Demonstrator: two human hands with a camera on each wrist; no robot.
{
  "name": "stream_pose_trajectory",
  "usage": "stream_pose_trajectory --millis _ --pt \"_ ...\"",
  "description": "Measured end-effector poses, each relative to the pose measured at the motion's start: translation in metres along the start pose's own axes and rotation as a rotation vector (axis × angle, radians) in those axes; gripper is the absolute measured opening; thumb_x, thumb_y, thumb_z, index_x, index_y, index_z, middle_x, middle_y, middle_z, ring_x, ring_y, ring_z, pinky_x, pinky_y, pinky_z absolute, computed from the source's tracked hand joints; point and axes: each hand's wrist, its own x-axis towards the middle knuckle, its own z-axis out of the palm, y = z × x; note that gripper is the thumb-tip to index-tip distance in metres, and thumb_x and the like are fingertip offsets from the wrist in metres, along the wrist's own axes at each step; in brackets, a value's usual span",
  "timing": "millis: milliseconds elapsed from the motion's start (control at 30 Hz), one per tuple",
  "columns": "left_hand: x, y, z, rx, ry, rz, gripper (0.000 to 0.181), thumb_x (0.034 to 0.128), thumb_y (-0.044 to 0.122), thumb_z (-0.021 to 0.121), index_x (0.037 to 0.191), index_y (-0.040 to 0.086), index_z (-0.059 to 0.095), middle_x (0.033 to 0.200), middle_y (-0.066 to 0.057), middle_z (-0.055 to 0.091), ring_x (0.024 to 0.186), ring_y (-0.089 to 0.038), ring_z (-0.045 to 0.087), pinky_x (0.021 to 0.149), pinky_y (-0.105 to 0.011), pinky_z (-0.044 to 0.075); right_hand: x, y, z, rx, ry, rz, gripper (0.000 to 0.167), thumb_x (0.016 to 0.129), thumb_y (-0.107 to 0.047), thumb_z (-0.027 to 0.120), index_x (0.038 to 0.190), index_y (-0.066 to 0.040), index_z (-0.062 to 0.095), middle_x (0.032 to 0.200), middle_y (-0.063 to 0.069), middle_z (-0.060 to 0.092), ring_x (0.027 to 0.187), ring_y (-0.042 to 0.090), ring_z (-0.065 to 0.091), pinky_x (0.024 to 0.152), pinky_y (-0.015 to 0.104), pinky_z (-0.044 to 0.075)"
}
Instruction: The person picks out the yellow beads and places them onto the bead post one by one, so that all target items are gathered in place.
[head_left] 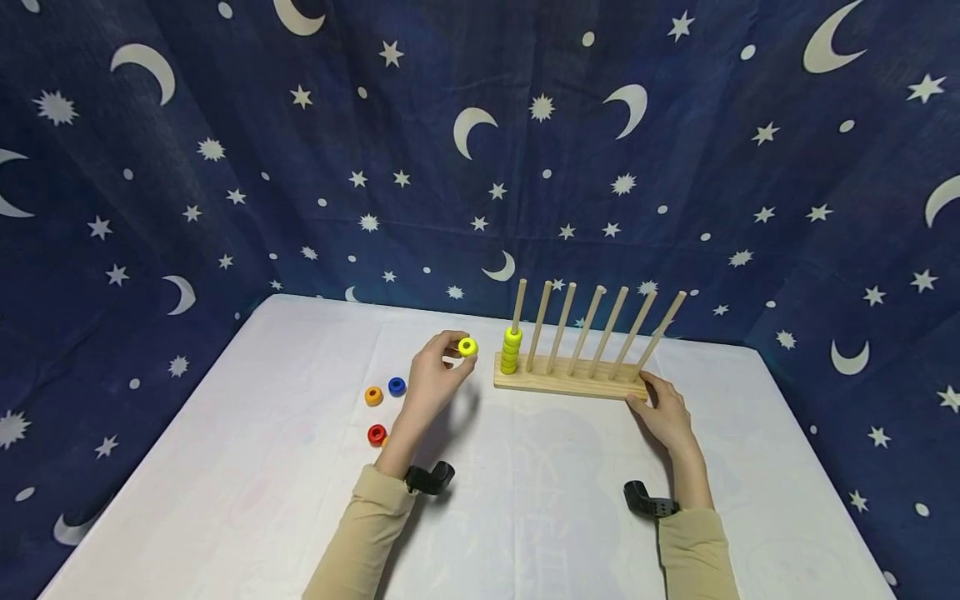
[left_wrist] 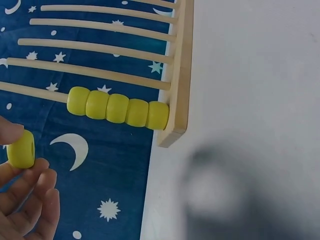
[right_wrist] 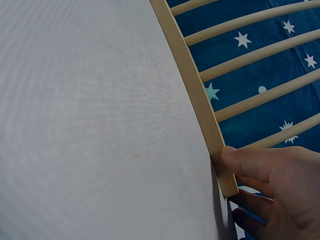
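Between thumb and fingers, my left hand [head_left: 436,377] pinches a yellow bead [head_left: 468,347] with a hole through it, held above the table just left of a wooden peg rack [head_left: 558,382]. Several upright pegs rise from the rack's base. The leftmost peg carries a stack of yellow beads [left_wrist: 117,108]; the others are bare. At the rack's right end, my right hand [head_left: 664,410] grips the base, with the thumb [right_wrist: 250,159] on its front side and fingers behind, partly hidden in the right wrist view.
Left of my left forearm, an orange bead [head_left: 373,396], a blue bead [head_left: 397,387] and a red bead [head_left: 377,434] lie on the white table [head_left: 247,467]. Another orange bead is partly hidden by the arm. A dark blue star-and-moon cloth [head_left: 420,167] hangs behind the rack.
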Motion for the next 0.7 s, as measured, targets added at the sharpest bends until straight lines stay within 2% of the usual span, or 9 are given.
stream_pose_trajectory --millis 233,700 --pt "0.008 0.007 0.004 -0.011 0.008 0.019 0.032 0.0853 0.015 0.069 0.116 0.009 0.064 0.106 -0.007 0.067 0.095 -0.022 0.064 0.08 -0.036 0.054 0.0 0.0 0.0 0.015 -0.005 0.0 0.065 0.095 -0.026 0.055 0.149 -0.003 0.028 0.153 0.029 0.024 0.142 0.049 0.015 0.112 0.068 0.01" --pt "0.021 0.025 0.014 -0.05 0.029 0.057 0.032 0.0844 0.014 0.071 0.115 0.007 0.064 0.105 -0.01 0.068 0.095 -0.026 0.065 0.079 -0.037 0.054 0.0 0.0 -0.001 0.003 0.003 -0.013 0.064 0.094 -0.024 0.055 0.148 -0.001 0.029 0.153 0.029 0.025 0.141 0.049 0.017 0.112 0.068 0.011"
